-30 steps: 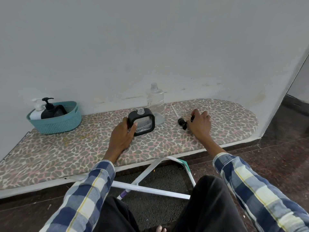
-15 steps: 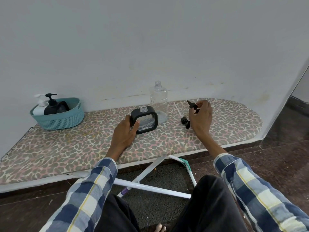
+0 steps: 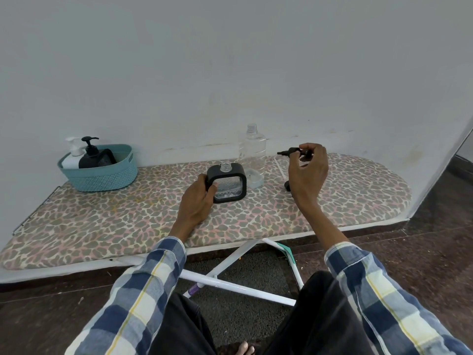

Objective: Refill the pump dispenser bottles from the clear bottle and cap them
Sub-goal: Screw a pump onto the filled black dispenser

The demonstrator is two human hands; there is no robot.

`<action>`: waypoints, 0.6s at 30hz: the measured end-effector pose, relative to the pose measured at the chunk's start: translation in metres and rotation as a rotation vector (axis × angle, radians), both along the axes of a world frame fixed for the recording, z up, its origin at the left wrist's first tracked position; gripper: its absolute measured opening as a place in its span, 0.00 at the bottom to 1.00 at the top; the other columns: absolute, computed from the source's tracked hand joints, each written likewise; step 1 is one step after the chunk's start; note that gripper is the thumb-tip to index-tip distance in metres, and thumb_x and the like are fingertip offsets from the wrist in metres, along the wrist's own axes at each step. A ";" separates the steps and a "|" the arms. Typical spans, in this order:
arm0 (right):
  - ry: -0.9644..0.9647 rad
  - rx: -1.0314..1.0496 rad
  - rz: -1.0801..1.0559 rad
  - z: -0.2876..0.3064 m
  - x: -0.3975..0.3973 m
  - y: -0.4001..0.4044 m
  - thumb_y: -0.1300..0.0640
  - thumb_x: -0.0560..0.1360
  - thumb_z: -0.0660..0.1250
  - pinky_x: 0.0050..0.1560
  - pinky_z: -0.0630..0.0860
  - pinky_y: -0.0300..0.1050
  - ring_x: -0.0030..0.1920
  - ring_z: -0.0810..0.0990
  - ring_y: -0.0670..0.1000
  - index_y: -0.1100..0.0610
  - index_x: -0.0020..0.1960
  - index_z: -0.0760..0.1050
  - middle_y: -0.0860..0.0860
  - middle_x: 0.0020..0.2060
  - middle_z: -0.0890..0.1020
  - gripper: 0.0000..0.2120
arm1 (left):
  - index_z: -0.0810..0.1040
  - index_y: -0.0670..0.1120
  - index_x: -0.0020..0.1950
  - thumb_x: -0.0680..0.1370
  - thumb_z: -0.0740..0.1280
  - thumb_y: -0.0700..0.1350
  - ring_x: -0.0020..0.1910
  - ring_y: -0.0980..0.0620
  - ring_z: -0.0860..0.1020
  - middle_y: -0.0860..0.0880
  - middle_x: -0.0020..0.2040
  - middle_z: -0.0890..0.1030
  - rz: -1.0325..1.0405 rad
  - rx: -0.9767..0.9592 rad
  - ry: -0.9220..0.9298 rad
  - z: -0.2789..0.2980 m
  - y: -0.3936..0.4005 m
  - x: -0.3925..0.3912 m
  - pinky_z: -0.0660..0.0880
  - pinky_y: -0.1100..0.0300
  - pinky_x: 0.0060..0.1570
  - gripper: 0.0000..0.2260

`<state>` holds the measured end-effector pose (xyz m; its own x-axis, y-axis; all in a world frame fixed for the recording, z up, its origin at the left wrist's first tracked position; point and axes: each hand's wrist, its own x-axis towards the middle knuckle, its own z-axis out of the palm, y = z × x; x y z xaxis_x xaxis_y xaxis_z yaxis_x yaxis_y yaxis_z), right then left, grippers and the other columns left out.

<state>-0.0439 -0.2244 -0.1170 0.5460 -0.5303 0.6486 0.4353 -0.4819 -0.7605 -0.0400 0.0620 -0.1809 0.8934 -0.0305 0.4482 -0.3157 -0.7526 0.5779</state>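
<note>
A square black-framed dispenser bottle [image 3: 227, 184] with an open clear neck stands on the leopard-print ironing board [image 3: 128, 219]. My left hand [image 3: 198, 201] grips its left side. Behind it stands the tall clear bottle [image 3: 252, 155], uncapped and nearly empty. My right hand [image 3: 308, 172] is raised above the board and pinches a black pump head [image 3: 293, 151], its nozzle pointing left and its thin tube [image 3: 280, 170] hanging down. A small black cap [image 3: 286, 186] lies on the board under that hand.
A teal basket [image 3: 102, 172] at the board's back left holds a white pump bottle [image 3: 73, 156] and a black pump bottle [image 3: 89, 155]. A white wall rises right behind the board. The board's white legs [image 3: 230, 280] cross in front of my knees.
My right hand has picked the black pump head off the board and lifted it up, with the tube trailing. My left hand has stayed on the square bottle.
</note>
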 end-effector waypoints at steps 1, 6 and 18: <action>-0.005 0.009 -0.009 0.003 -0.001 -0.001 0.57 0.78 0.68 0.48 0.73 0.33 0.46 0.79 0.47 0.55 0.56 0.77 0.49 0.49 0.80 0.07 | 0.72 0.48 0.62 0.83 0.54 0.63 0.46 0.47 0.82 0.47 0.52 0.83 -0.002 0.001 0.001 0.000 0.000 0.000 0.77 0.49 0.44 0.21; -0.028 0.119 0.045 0.012 -0.005 0.000 0.57 0.78 0.69 0.47 0.77 0.32 0.46 0.82 0.45 0.57 0.54 0.80 0.50 0.47 0.83 0.06 | 0.73 0.47 0.64 0.84 0.54 0.63 0.47 0.47 0.82 0.48 0.53 0.83 -0.003 -0.007 0.001 0.001 -0.001 -0.002 0.78 0.49 0.46 0.22; 0.035 0.106 0.324 0.026 -0.003 0.040 0.60 0.79 0.69 0.44 0.75 0.34 0.41 0.80 0.42 0.58 0.50 0.81 0.50 0.43 0.84 0.03 | 0.72 0.49 0.65 0.84 0.54 0.65 0.48 0.47 0.83 0.47 0.55 0.84 -0.013 -0.010 -0.010 0.001 -0.001 -0.002 0.82 0.46 0.48 0.23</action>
